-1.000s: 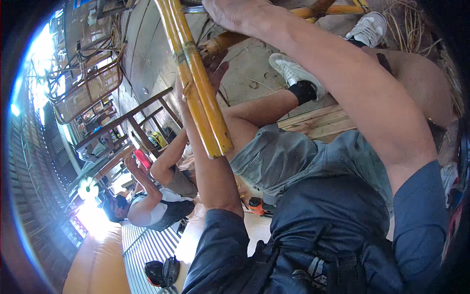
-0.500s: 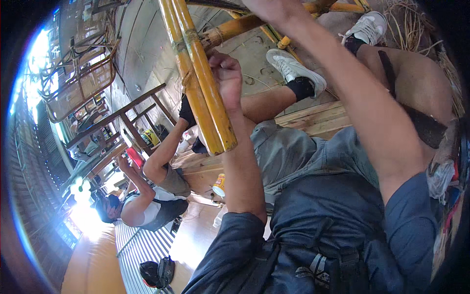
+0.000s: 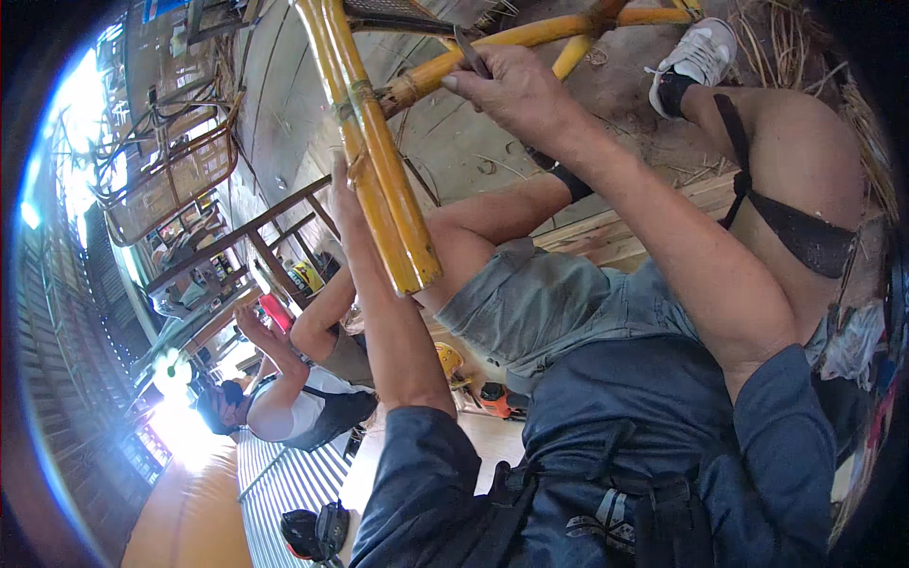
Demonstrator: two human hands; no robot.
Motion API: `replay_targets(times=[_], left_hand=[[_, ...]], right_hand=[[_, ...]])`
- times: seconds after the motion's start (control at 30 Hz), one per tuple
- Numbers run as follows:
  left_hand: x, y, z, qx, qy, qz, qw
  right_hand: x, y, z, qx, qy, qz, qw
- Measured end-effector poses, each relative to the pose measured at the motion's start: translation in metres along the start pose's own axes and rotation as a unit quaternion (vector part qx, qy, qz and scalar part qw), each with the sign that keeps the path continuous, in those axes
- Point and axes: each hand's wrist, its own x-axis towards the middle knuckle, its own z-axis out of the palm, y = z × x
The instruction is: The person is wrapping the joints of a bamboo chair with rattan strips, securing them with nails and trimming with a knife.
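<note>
Two glossy yellow bamboo poles (image 3: 383,194), part of a bamboo frame, run side by side in front of me, with a binding around them near the joint. From that joint a yellow crosspiece (image 3: 540,30) leads off to the right. My right hand (image 3: 516,95) is closed on a knife (image 3: 471,52) with a slim, dark, slightly curved blade, close in front of the crosspiece. My left hand (image 3: 347,194) is beside the left pole, partly behind it. Its fingers are blurred and mostly hidden, so I cannot tell whether they grip the pole.
My bent legs lie beneath the frame, a white shoe (image 3: 701,59) at the far right. Wooden planks (image 3: 606,237) lie under them. At left a co-worker (image 3: 284,398) sits near a dark wooden frame (image 3: 237,232). An orange-and-black tool (image 3: 497,399) and a black cap (image 3: 312,530) lie nearby.
My right hand has come down and left, bringing the knife into view. My left hand has gone from the right side of the poles to their left. The poles have shifted slightly left.
</note>
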Motion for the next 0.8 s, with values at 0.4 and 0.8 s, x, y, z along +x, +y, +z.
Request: replay_targets(times=[0.4, 0.8], left_hand=[[-0.069, -0.009, 0.094, 0.447, 0.018, 0.387, 0.806], [-0.104, 0.016, 0.110, 0.610, 0.167, 0.283, 0.721]], right_hand=[[-0.021, -0.011, 0.015, 0.300, -0.041, 0.315, 0.900], [0.005, 0.010, 0.007, 0.585, 0.075, 0.315, 0.744]])
